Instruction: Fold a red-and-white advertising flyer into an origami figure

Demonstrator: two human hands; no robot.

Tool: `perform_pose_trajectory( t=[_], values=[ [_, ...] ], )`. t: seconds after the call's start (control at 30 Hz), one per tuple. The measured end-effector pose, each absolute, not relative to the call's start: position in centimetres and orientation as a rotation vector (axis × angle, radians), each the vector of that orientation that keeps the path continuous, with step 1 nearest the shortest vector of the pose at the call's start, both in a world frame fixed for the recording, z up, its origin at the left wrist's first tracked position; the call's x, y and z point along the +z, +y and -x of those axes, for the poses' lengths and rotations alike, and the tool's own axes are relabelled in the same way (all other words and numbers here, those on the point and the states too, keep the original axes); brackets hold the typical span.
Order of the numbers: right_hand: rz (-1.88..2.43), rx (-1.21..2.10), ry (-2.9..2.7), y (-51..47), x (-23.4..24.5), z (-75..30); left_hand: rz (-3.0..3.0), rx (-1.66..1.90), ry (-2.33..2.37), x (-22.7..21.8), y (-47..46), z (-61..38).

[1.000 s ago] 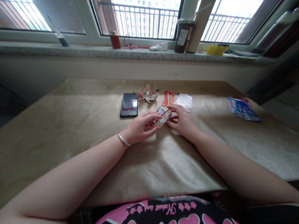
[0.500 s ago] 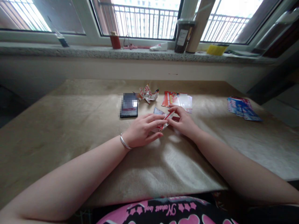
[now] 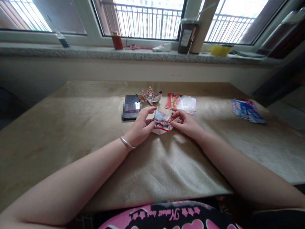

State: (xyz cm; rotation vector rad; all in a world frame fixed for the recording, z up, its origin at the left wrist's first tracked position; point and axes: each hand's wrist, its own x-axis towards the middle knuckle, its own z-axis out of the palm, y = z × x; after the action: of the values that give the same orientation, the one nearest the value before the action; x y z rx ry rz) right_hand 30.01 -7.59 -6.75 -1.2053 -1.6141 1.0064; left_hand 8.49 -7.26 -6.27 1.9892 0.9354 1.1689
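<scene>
A small printed paper (image 3: 162, 122), red, white and blue, is held between both hands just above the tan table cover (image 3: 95, 133). My left hand (image 3: 140, 127), with a silver bangle on its wrist, pinches the paper's left edge with thumb and fingers. My right hand (image 3: 187, 122) grips the paper's right edge with curled fingers. The paper is partly unfolded, its printed side facing up.
A dark phone (image 3: 131, 107) lies just beyond my left hand. A crumpled paper shape (image 3: 151, 95) and a stack of red-and-white sheets (image 3: 182, 102) lie behind. Blue printed sheets (image 3: 246, 109) rest at the right. The windowsill (image 3: 95, 52) holds a red cup, a jar and other items.
The folded paper has been opened out between my hands, showing its printed face. My left fingers have lifted off its top and moved to its left edge.
</scene>
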Motion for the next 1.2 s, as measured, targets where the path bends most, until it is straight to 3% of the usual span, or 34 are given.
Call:
perform_pose_trajectory(
  t=[0.27,0.47,1.2],
  values=[
    [1.320,0.929,-1.717,-7.4,-6.4,-30.6,-1.991,1.150,0.940,-6.6,-7.0,-8.5],
    [1.298,1.070,-1.665,-7.1,-6.5,-30.9,-2.115,1.160,0.923,-5.8,-7.7,-8.6],
    [1.207,0.656,-2.040,-7.7,-5.9,-31.0,-2.245,1.054,0.788,-6.4,-7.6,-8.2]
  ],
)
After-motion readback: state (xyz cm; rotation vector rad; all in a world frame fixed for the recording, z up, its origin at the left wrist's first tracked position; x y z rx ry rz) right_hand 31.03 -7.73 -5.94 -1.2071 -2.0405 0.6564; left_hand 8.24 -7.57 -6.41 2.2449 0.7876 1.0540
